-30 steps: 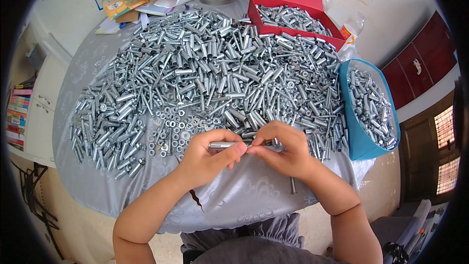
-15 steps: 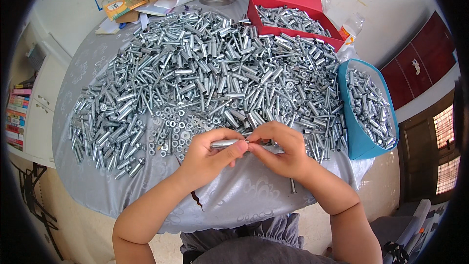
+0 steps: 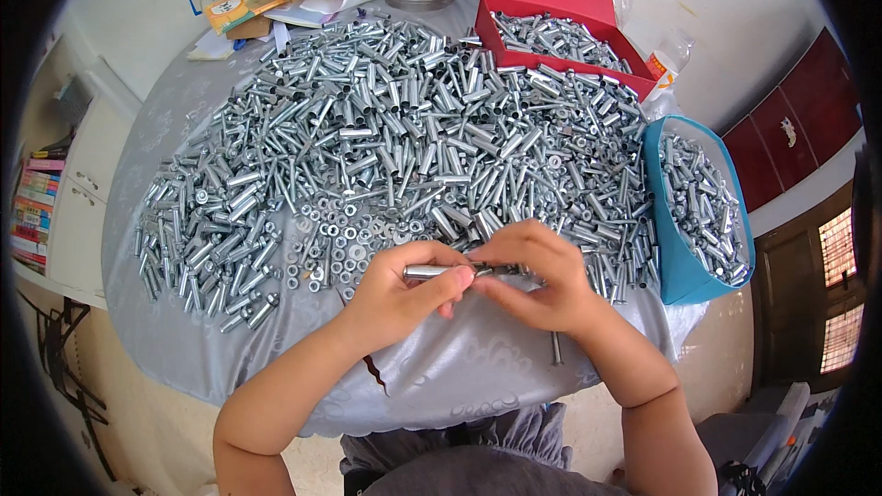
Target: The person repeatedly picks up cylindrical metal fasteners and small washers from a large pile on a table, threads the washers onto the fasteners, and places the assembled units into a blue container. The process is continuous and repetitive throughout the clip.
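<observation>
The right hand (image 3: 542, 289) changes its pinch a little: its thumb and forefinger, which meet tightly half a second ago, now stand slightly apart, and a small metal piece shows between them. The left hand (image 3: 404, 298) continues to grasp the metal sleeve (image 3: 424, 271), lying almost level between thumb and fingers, in front of the big heap of bolts and sleeves (image 3: 413, 119). If the right fingertips really grip the small piece or only touch it, I cannot tell. For the work, I judge this a small correction of grip at the sleeve's right end, and not a finished step, because the sleeve is not yet laid down.

About the room: both hands are above the border where the heap ends. Behind and to the left lie the loose washers and nuts (image 3: 340, 243), so a low movement there could disturb them. Toward the body, the counter (image 3: 459, 377) has an open strip of grey cloth (image 3: 175, 331), but its near edge curves close to the person, and a dropped part could roll off. A single bolt (image 3: 557, 349) lies just beside the right wrist. Farther right, the blue bin (image 3: 675, 257) limits sideways movement.
</observation>
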Demonstrator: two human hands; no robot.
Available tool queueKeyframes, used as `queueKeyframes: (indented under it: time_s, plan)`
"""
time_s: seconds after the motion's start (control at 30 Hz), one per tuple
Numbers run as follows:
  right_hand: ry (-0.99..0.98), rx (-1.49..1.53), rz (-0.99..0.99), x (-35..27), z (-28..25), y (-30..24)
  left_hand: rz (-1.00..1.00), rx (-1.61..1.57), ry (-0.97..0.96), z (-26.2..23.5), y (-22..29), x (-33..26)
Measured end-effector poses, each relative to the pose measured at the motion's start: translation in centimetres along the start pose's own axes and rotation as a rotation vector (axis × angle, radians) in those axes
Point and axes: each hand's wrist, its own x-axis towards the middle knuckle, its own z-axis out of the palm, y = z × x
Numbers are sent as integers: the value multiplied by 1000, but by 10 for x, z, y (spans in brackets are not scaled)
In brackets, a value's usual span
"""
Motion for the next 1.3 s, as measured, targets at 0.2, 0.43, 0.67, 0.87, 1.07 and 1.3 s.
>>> queueKeyframes:
  time_s: [0.2,0.43,0.67,0.87,1.07,1.3]
  plan:
    - [99,-156,154,0,-21,10,33,-24,124,-6,2,6]
    - [-179,-232,15,1,-17,12,93,26,270,-11,0,7]
    - [-397,-374,-118,-6,12,3,119,-34,375,-12,-2,9]
    - [-367,-530,-155,-7,27,4,110,11,381,-9,0,9]
    - [-351,-536,-146,-6,27,3,123,8,349,-10,-3,10]
    - [-412,-519,-150,-5,23,3,119,51,343,-11,-4,10]
